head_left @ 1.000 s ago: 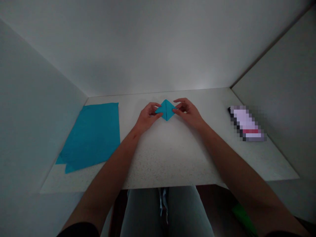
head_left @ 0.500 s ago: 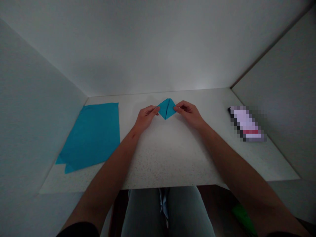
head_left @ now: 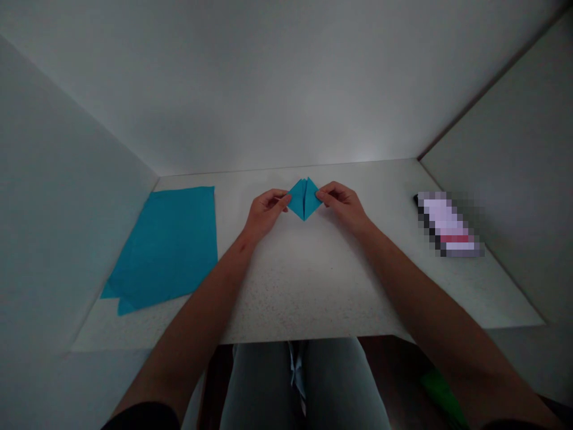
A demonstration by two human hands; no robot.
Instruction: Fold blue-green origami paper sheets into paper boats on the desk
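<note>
A small piece of folded blue paper [head_left: 304, 200], roughly diamond-shaped with a dark slit down its middle, is held above the far part of the white tabletop [head_left: 295, 286]. My left hand [head_left: 268, 206] pinches its left corner between thumb and fingers. On the opposite side my right hand [head_left: 342, 202] grips the right corner in the same way. The flaps stand slightly apart at the upper edge. Fingers behind the paper are partly hidden.
Larger blue sheets [head_left: 172, 239] lie overlapping on the left of the tabletop. A phone-like object [head_left: 450, 224], blurred by pixels, rests at the right. White walls [head_left: 286, 89] enclose the back and both sides.
The folded paper has turned a little, its slit now nearly vertical and its flaps more parted at the top. Both hands keep their hold almost in place.
</note>
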